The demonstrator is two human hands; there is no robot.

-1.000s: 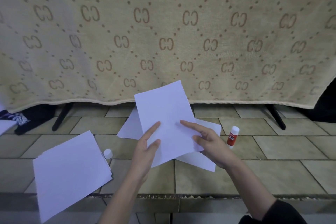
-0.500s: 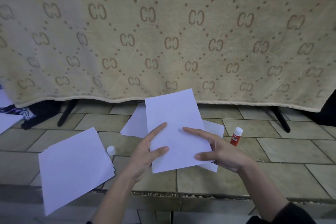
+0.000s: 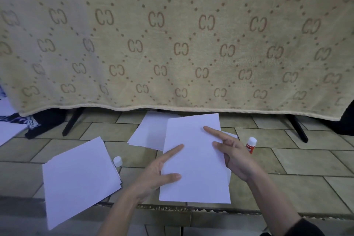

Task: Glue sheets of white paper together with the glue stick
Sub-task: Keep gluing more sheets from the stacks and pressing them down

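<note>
Hands both grasping one flat white paper sheet above the tan tiled floor: left hand, right hand. Looks like lining-up; next, press onto the sheets beneath. Red-and-white glue stick stands just right.

A beige towel printed with brown double-C marks hangs across the back, its hem above the tiled floor. Two black legs slant from under it. Far left lies dark patterned cloth.
</note>
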